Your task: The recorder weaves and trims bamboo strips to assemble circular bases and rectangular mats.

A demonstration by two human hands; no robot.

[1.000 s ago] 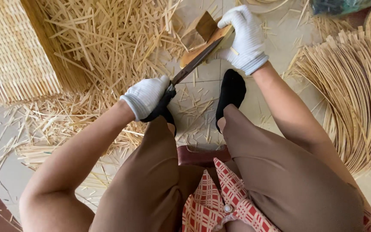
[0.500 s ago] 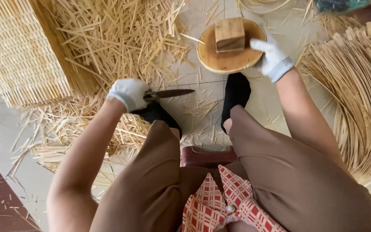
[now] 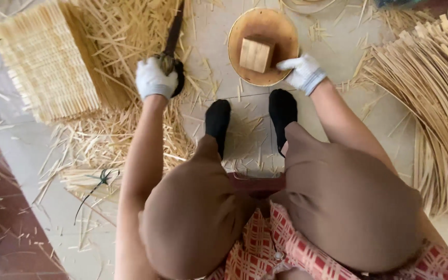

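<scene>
Left hand (image 3: 154, 79), white glove, fist closed on the handle of a long dark knife (image 3: 173, 30); blade points away over loose straw offcuts (image 3: 125, 31) on the tiled floor (image 3: 224, 36). Right hand (image 3: 302, 71), also gloved, fingers curled on the rim of a round wooden chopping block (image 3: 265, 31), just ahead of the black-socked feet (image 3: 250, 116). A small square wood block (image 3: 255, 55) sits on top. Woven slat mat (image 3: 45, 65) far left; fan of thin flat bamboo strips (image 3: 431, 93) right.
</scene>
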